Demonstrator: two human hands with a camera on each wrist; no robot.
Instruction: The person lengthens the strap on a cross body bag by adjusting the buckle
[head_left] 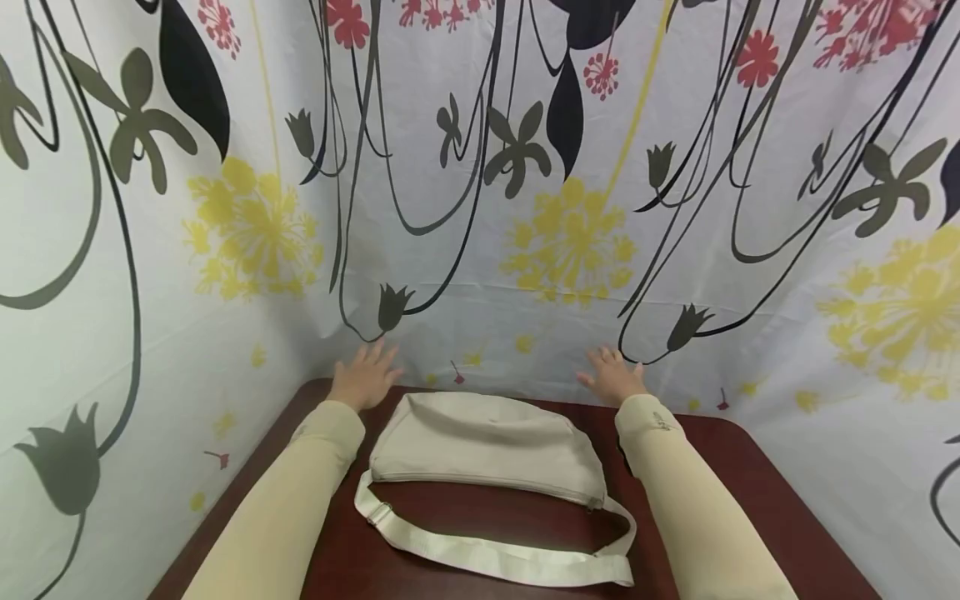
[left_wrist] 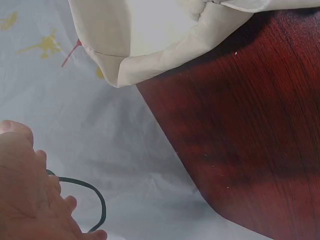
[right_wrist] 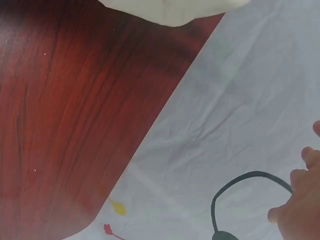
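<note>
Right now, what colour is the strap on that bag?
The strap is pale cream, nearly white; the head view shows it best.

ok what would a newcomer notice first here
Probably the white cloth with its bold floral print, filling the background. Next, the cream bag on the dark red table, its strap on the near side, with the left hand and right hand open on either side.

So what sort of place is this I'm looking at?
Probably a small screened-off work spot indoors, though the wider room isn't visible. Flower-print cloth hangs ahead and on both sides, a dark red table stands close to it, and a pale bag lies on top.
</note>
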